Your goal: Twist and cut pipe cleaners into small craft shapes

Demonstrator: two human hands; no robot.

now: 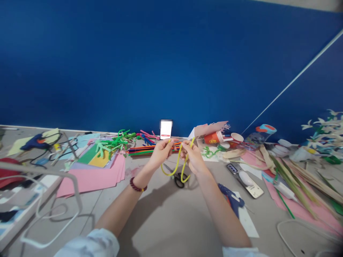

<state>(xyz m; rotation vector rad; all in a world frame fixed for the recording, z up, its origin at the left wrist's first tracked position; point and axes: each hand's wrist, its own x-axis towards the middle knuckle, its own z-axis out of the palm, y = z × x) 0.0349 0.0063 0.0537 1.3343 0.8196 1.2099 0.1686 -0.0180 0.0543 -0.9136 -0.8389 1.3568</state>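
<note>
A yellow pipe cleaner [175,170] hangs in loose curves between my two hands, above the table. My left hand [160,154] pinches one part of it, fingers closed. My right hand [193,157] grips it at another place, where a bent length stands up and drops down past the fingers. Black-handled scissors [180,180] lie on the table just below, partly covered by the pipe cleaner. Behind my hands rests a bundle of orange, purple and green pipe cleaners [142,150]. A lit phone [166,129] leans upright against the blue wall.
Pink paper sheets [93,178] and green pipe cleaner shapes [107,144] lie to the left. On the right are a blue glue gun [232,200], a phone [246,182], orange paper cups [214,137] and dried leaves [294,178]. A white cable [284,235] runs along the right.
</note>
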